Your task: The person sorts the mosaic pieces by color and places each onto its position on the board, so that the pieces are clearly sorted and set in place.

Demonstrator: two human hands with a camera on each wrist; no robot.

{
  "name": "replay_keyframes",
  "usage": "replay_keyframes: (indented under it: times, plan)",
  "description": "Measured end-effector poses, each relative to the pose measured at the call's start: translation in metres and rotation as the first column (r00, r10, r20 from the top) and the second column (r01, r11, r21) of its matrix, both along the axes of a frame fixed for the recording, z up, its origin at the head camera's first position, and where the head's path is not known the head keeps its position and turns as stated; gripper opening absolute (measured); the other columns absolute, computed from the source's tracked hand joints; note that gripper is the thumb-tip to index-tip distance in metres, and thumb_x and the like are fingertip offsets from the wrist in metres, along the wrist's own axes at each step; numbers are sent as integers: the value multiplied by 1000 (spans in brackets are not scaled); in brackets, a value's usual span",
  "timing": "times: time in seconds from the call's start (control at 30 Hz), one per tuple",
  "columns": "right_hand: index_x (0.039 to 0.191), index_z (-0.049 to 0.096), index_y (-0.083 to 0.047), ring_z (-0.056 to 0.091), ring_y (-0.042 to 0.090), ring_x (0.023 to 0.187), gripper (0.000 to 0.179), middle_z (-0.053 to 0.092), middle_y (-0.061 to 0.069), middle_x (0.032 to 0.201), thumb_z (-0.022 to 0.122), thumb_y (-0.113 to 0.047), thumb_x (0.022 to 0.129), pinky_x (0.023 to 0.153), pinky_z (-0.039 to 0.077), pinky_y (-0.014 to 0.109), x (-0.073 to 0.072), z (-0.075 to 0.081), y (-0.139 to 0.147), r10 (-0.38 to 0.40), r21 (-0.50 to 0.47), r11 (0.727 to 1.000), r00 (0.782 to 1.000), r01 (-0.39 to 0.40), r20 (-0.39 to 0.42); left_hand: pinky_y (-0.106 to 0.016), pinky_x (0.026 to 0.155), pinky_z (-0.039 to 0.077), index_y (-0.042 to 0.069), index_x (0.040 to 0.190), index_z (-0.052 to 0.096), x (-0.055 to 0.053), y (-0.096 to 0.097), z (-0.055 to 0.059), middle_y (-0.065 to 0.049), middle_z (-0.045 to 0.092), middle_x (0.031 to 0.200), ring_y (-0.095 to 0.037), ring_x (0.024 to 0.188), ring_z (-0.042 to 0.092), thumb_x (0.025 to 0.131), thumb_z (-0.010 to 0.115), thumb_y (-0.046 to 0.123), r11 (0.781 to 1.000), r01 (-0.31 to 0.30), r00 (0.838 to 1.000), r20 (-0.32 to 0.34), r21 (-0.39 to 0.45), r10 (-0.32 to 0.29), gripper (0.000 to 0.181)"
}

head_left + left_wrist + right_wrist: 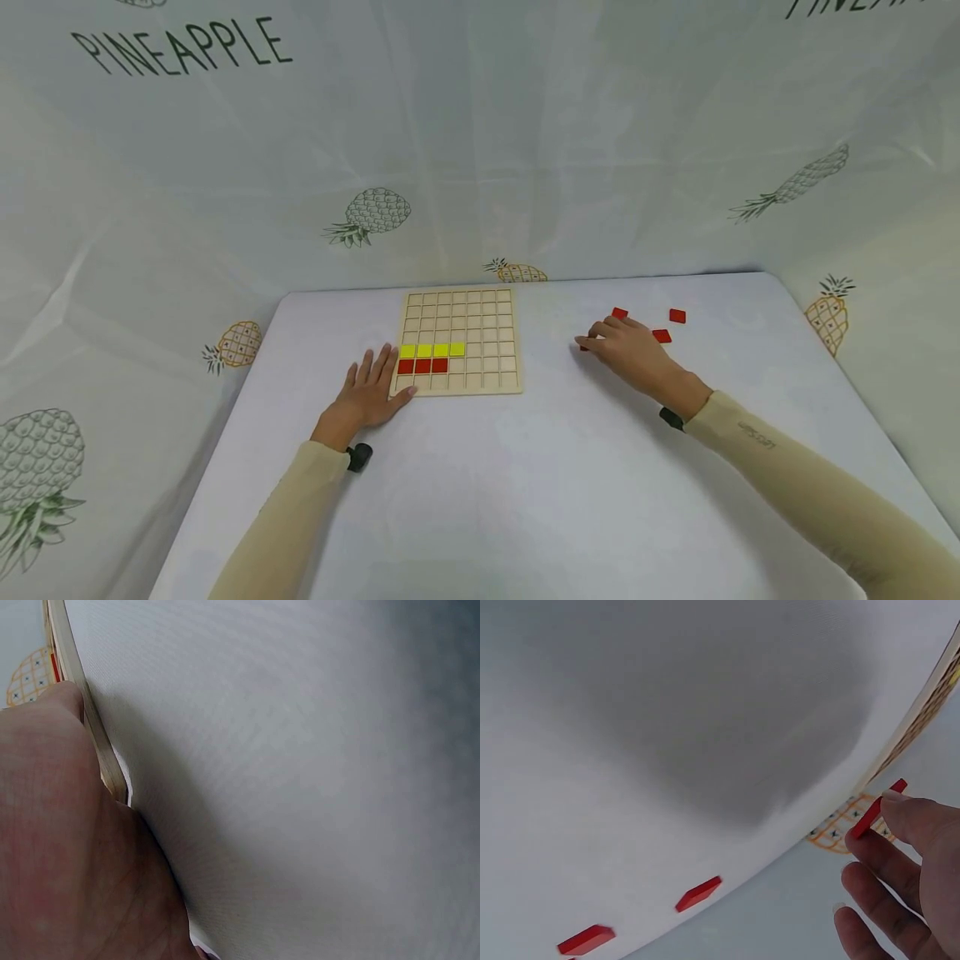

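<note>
Picking looks like the step in hand: right hand (pixel 628 354) pinches a red tile (pixel 868 819) between thumb and index finger, other fingers loosely bent, away from it. Right wrist view shows the tile tilted and looking clear of the table (pixel 450 483); can't read how high. In the head view the fingers hide most of it.

Left hand (pixel 367 396) is spread flat at the board's left side, fingertips at the edge, thumb over the near left corner. Reads as steadying; can't tell how hard it presses.

Board (pixel 491 350) lies flat, left of the right hand and well apart from it. On the grid: four yellow tiles (pixel 441 350) in one row, three red tiles (pixel 423 366) in the row just below, both starting at the left edge. Cell right of the third red, under the fourth yellow, is bare.

Three loose reds near the right hand: one just beyond the fingers (pixel 619 313), one by the wrist side (pixel 662 336), one farther back (pixel 677 316).

My read: red row is part-filled, and that bare cell is the likely slot. Next move calls for a carry leftward, levelling the tile, squaring it to the grid lines, and not nudging its neighbours.
</note>
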State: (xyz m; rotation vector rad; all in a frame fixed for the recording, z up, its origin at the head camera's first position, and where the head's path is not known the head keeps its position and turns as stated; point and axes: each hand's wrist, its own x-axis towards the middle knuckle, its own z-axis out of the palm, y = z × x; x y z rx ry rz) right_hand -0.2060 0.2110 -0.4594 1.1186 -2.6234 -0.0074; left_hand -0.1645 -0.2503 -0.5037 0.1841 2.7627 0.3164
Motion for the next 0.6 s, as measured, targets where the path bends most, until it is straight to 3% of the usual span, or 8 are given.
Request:
replay_keyframes:
  times: [0.6]
  plan:
    - [122,81,-16,71,24,103,34,77,5,109,86,-12,89,88,61,39,4,5,-69,67,13,998,998,-67,-9,-64,128,-7,1,169,-1,-2,0,1,-20,-7,177,-46,162,-10,107,48,53,1000,-6,1000,13,-3,6,94]
